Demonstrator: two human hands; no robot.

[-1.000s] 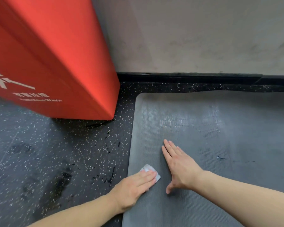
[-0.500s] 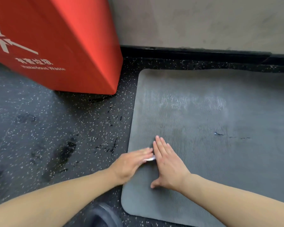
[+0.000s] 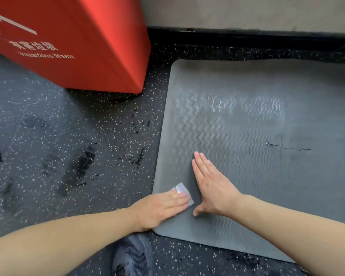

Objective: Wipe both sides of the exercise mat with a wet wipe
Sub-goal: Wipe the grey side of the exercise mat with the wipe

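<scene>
At the bottom centre of the frame we see the toe of a dark mesh shoe (image 3: 130,257) on the speckled black floor (image 3: 48,152). Just above it our left hand (image 3: 159,209) lies flat, fingers straight and together, pressing a small folded white wet wipe (image 3: 182,191) onto the near left corner of the grey exercise mat (image 3: 247,176); the wipe's far end pokes out past the fingertips. This grip clamps nothing, since the palm and straight fingers only bear down on the wipe.

Just right of it, in the lower centre, our right hand (image 3: 211,184) rests flat on the mat as well, fingers straight and close together pointing toward the upper left, thumb spread toward the wipe. It holds nothing.

The mat lies flat on the floor and fills the right half of the frame, running off the right edge. Its ribbed surface shows a pale glossy streaked patch (image 3: 237,106) in the upper middle and a few small dark nicks (image 3: 271,144) at centre right.

Dark blotches (image 3: 82,166) mark the floor at centre left. In the upper left stands a red bin (image 3: 88,40) printed "Hazardous Waste"; its inside is out of view. Beyond the mat, a black skirting (image 3: 247,38) runs under a grey wall (image 3: 247,10) along the top.
</scene>
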